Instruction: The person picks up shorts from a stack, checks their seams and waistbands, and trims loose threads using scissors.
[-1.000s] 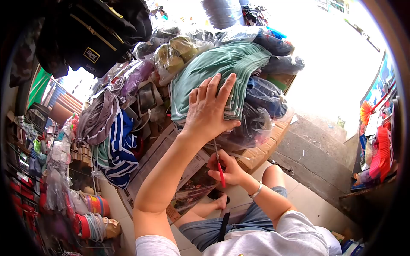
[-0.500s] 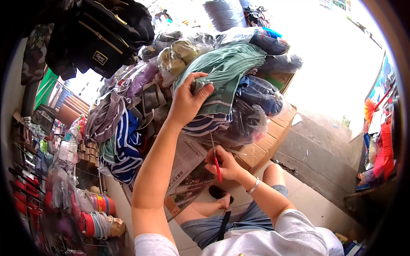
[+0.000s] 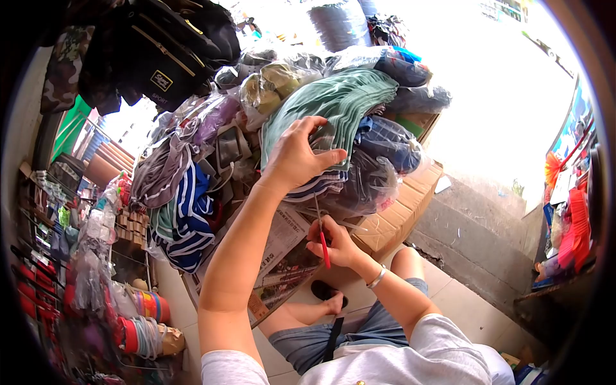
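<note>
A thick stack of green cloth pieces (image 3: 343, 96) with pale edges drapes over the pile in front of me. On its near side rests my left hand (image 3: 300, 154), thumb and fingers spread apart. Below the green cloth lie navy-and-white striped pieces (image 3: 317, 186), partly hidden by that hand. Closer to my body, my right hand (image 3: 335, 241) is closed around slim red-handled scissors (image 3: 325, 249). Their thin metal blade points up and away, its tip close to the lower edge of the striped cloth; whether it touches cannot be told.
Plastic-bagged goods (image 3: 378, 183) surround the cloth, above a cardboard box (image 3: 401, 215) and newspaper (image 3: 282, 240). Grey and blue striped cloths (image 3: 186, 218) hang at the left. A black bag (image 3: 170, 58) hangs upper left. Concrete steps (image 3: 481, 224) lie to the right.
My left hand has shifted slightly right and down, and its thumb and fingers have spread from the cloth's edge. The right hand with the scissors has barely moved.
</note>
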Motion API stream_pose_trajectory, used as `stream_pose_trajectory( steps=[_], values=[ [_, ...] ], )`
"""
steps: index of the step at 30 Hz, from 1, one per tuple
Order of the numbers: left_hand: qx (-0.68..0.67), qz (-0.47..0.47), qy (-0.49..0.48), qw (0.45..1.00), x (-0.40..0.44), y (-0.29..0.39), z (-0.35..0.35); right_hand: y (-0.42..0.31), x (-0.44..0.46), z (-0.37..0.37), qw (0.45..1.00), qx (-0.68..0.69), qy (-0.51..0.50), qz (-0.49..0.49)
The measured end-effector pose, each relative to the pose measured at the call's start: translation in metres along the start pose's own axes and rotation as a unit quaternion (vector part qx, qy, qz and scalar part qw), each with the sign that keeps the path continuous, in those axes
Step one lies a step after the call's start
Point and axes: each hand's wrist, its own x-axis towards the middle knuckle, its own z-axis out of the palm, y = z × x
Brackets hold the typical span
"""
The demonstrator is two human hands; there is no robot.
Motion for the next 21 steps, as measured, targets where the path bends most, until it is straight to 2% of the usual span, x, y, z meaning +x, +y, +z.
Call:
stream_pose_trajectory(
  steps=[3,5,8,11,13,14,15,18,20,21],
  values=[
    [-0.022,-0.048,0.008,0.999,0.003,0.001,0.000,0.000,0.001,0.000,1.000,0.012,-0.001,-0.001],
    [-0.037,-0.031,0.027,0.998,0.006,-0.012,0.000,0.000,0.001,0.000,1.000,0.005,-0.002,-0.004],
    [-0.217,-0.122,-0.008,0.968,0.008,-0.034,-0.001,0.002,0.001,0.000,1.000,-0.010,0.000,-0.011],
    [-0.226,-0.135,0.054,0.963,0.005,-0.034,-0.015,-0.001,0.001,-0.001,1.000,-0.023,0.000,-0.011],
    [-0.224,-0.098,0.170,0.955,0.007,-0.027,-0.036,-0.003,0.001,-0.002,1.000,-0.027,-0.002,-0.004],
    [-0.216,-0.141,0.191,0.947,0.003,-0.022,-0.055,-0.003,0.001,-0.002,1.000,-0.030,0.001,-0.009],
    [-0.212,-0.125,0.226,0.943,-0.001,-0.023,-0.072,-0.003,0.001,-0.002,0.999,-0.033,0.003,-0.014],
    [-0.122,-0.034,0.252,0.959,-0.028,-0.034,-0.124,0.003,0.000,-0.001,1.000,-0.006,0.011,-0.002],
    [-0.095,-0.092,0.215,0.968,-0.063,-0.029,-0.159,0.003,0.000,0.000,1.000,-0.009,0.011,-0.006],
    [-0.061,-0.095,0.230,0.967,-0.082,-0.027,-0.170,0.002,-0.001,-0.001,1.000,-0.015,0.015,-0.012]
  ],
)
